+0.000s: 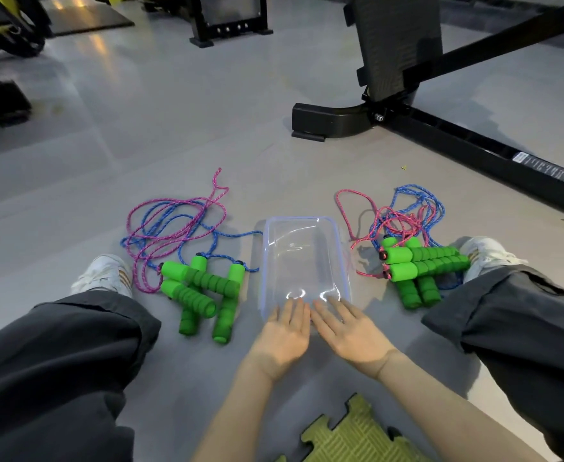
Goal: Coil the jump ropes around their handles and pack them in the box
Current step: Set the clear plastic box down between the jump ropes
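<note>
so, the jump ropes lie in two loose heaps on the floor (174, 135), and none is coiled yet. the left heap (200, 288) sits just beside the box's left wall: four green foam handles crossed over one another, with pink and blue cord (170, 225) sprawled in open loops beyond them and one blue strand running up to the box's side. the right heap (420, 266) lies near the right wall, its four handles stacked two across two, and its cord (403, 211) is bunched in a tighter tangle behind.

the box (303, 258), clear plastic and empty, stands between the heaps, straight ahead of the person. no lid is in view.

the left hand (282, 331) and the right hand (347, 328) lie side by side, palms down, at the box's near end. their fingers (293, 308) are straight and relaxed and grip nothing; the tips reach the near rim, though i cannot tell whether they touch it.

the person sits with legs spread, a white shoe (107, 275) outside each heap. a green foam mat tile (350, 435) lies near the lap, and a black gym machine frame (400, 61) stands further off.

this looks like the very start, with the box in place and no rope in hand. the next move likely calls for choosing one heap, finding the two handles that share a cord, and pulling that cord free of its neighbour before winding. the right tangle may snag more than the left.
</note>
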The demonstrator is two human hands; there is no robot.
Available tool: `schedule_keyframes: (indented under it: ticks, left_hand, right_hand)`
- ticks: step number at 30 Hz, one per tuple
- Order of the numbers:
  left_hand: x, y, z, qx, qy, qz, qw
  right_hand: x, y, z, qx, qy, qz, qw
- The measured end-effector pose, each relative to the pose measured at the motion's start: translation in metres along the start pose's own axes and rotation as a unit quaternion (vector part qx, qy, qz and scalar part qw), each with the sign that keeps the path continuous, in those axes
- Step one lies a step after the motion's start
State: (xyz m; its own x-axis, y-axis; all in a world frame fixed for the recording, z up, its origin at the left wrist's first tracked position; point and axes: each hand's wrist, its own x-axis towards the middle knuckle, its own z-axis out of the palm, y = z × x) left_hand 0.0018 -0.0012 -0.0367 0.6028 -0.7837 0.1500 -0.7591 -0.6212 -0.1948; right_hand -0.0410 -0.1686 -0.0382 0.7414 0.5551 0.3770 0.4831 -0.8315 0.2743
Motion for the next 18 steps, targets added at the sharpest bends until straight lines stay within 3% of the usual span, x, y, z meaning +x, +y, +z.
schedule_keyframes:
  ticks: [7, 11, 15, 18]
  left_hand:
    - [0.005, 0.002, -0.012, 0.093, -0.116, 0.019, 0.989]
    - [0.003, -0.001, -0.013, 0.126, -0.111, 0.039, 0.985]
    - [0.003, -0.008, -0.012, 0.088, -0.132, 0.080, 0.984]
    - [-0.003, -0.022, -0.024, -0.001, -0.168, 0.050, 0.985]
  right_hand:
    - [0.009, 0.003, 0.001, -0.056, -0.024, -0.042, 0.997]
    - [0.013, 0.009, -0.007, -0.093, -0.055, -0.124, 0.986]
    - [0.015, 0.020, -0.009, -0.076, -0.102, -0.123, 0.984]
    - [0.006, 0.027, -0.011, -0.020, -0.067, -0.080, 0.994]
